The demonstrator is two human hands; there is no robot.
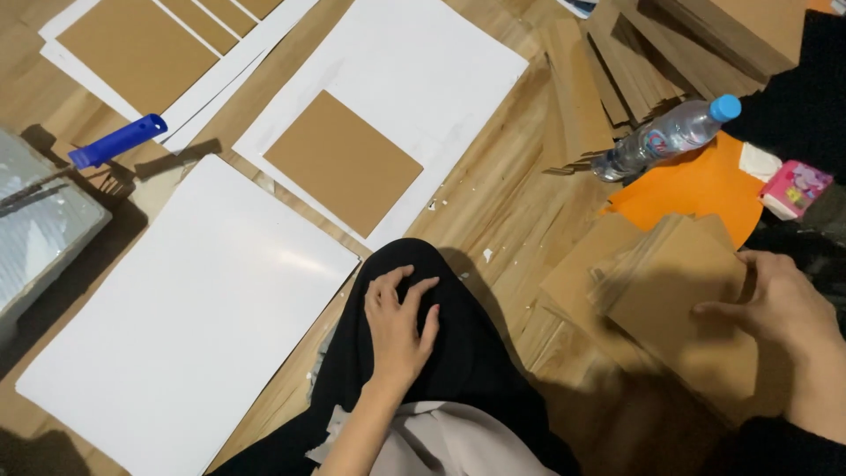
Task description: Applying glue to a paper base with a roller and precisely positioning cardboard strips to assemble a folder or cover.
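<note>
Brown card squares (683, 308), stacked on the floor at right: light, stiff, slick-faced, likely to slide. Right hand (780, 304) lies on top, fingers loosely curled, nothing pinched. Left hand (401, 322) lies open on knee, empty. Lift by an edge.

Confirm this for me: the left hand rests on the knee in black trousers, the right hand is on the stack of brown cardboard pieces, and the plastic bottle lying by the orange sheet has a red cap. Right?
Not quite. The head view shows that the plastic bottle has a blue cap, not a red one. The rest stands: the left hand rests on the knee in black trousers, the right hand is on the stack of brown cardboard pieces, and the bottle lies by the orange sheet.
</note>
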